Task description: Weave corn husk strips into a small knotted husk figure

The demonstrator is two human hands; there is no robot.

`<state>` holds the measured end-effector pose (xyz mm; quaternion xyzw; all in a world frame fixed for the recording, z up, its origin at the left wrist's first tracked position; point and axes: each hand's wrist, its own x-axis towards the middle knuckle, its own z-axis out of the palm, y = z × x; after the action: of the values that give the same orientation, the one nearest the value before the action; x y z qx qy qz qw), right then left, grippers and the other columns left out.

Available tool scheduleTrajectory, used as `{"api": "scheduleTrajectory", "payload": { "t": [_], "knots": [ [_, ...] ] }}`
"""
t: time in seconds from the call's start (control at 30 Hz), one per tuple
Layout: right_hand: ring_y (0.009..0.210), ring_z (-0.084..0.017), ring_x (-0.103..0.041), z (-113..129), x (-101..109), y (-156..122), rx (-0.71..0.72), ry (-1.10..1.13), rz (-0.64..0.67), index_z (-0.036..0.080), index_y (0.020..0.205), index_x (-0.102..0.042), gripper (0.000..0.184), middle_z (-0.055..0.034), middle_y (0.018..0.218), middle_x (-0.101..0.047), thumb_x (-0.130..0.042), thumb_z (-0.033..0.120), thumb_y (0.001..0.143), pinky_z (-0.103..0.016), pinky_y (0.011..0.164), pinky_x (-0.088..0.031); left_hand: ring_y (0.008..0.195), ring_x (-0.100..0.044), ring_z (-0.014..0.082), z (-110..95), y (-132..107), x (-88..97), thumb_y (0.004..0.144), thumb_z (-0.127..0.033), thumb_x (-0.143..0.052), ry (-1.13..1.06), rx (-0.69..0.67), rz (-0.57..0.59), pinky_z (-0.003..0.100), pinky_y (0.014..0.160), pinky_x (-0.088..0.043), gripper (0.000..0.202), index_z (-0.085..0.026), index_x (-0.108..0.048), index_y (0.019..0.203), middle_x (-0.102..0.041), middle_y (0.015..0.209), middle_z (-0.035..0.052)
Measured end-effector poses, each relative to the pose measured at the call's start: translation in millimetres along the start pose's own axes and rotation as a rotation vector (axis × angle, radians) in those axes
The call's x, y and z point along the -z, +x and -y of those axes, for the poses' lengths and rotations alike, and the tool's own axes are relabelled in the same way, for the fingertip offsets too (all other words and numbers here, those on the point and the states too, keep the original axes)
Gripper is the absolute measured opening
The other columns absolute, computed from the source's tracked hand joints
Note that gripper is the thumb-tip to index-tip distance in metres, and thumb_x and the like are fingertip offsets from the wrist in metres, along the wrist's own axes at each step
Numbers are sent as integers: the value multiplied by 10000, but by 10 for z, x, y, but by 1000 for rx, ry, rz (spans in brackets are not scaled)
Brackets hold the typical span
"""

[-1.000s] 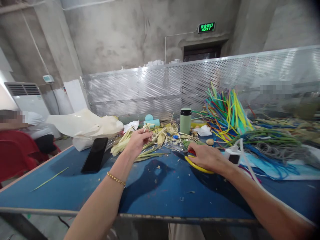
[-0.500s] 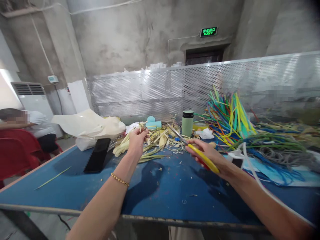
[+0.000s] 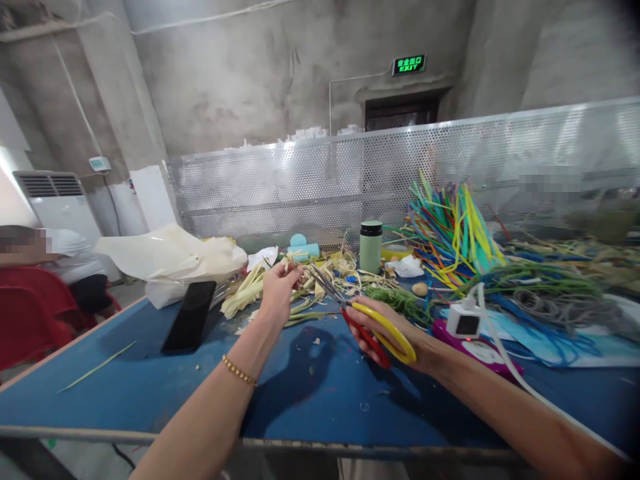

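Observation:
My right hand (image 3: 373,327) is closed round a pair of scissors (image 3: 387,333) with one yellow and one red handle. Their blades are a little parted and point up and left, close to the fingers of my left hand (image 3: 280,287). That hand pinches something small and pale, partly hidden by the fingers; it looks like a piece of dried husk. Behind and below it lie pale dried husk strips (image 3: 245,290) and scattered trimmings.
On the blue table (image 3: 200,393) lie a black phone (image 3: 190,317) and a cream plastic bag (image 3: 175,257). A green bottle (image 3: 371,250) stands behind the scissors. To the right are coloured strips (image 3: 465,233), a white charger (image 3: 464,320) and its cable. A person (image 3: 70,260) sits far left.
My right hand has brought the scissors left and down, nearer to my left hand, and the blades now show parted. The left hand has turned slightly. The view has shifted a little.

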<state>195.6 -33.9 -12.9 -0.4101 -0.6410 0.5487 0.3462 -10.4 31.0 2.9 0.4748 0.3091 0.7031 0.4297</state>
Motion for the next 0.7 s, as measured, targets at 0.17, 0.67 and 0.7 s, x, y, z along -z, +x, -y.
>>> {"api": "scheduleTrajectory", "payload": {
  "t": [0.17,0.67,0.7],
  "knots": [
    [329,-76,-435,33,-27,0,7,-42,-74,228,814,-412,422,79,534,-494,-590,610,794,-173,270,-353,541,-522,82,10,-93,-70,550,-225,-785,-104,203,73,213,504,-332,294,-135,-536,679,-531,591,-33],
    [296,-62,-388,-10,-55,32,54,-71,-249,239,910,-437,387,100,525,-468,-632,546,776,-160,243,-323,527,-533,82,-11,-97,-73,546,-188,-768,-124,215,68,203,483,-319,293,-143,-496,646,-553,593,-19],
    [282,-66,-383,-11,-54,33,49,-66,-253,241,911,-430,384,101,514,-466,-612,556,787,-163,236,-313,526,-531,82,-13,-97,-73,544,-190,-769,-126,212,68,203,483,-317,297,-144,-493,644,-551,590,-19]
  ]
}}
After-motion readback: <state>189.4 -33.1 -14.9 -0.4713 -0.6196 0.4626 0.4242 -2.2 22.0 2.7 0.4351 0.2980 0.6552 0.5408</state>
